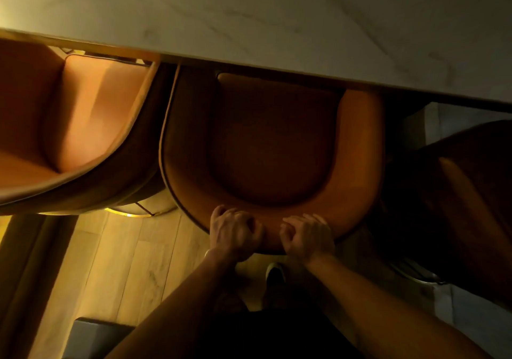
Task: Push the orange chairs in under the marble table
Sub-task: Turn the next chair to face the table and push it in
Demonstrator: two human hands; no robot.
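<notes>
Half the chair seat [274,136] under table [277,20]

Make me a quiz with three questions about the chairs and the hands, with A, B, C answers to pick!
1. Where are both hands?
A. On the middle chair's backrest
B. Flat on the table
C. On the floor

2. What colour is the middle chair?
A. Blue
B. Orange
C. Green

3. How does the middle chair stand?
A. Tipped over
B. Upside down
C. Upright, seat front under the table edge

Answers: 1 A, the left hand and right hand grip the middle chair at its curved back. 2 B, its padding is orange. 3 C, the marble table covers the seat's front.
</notes>
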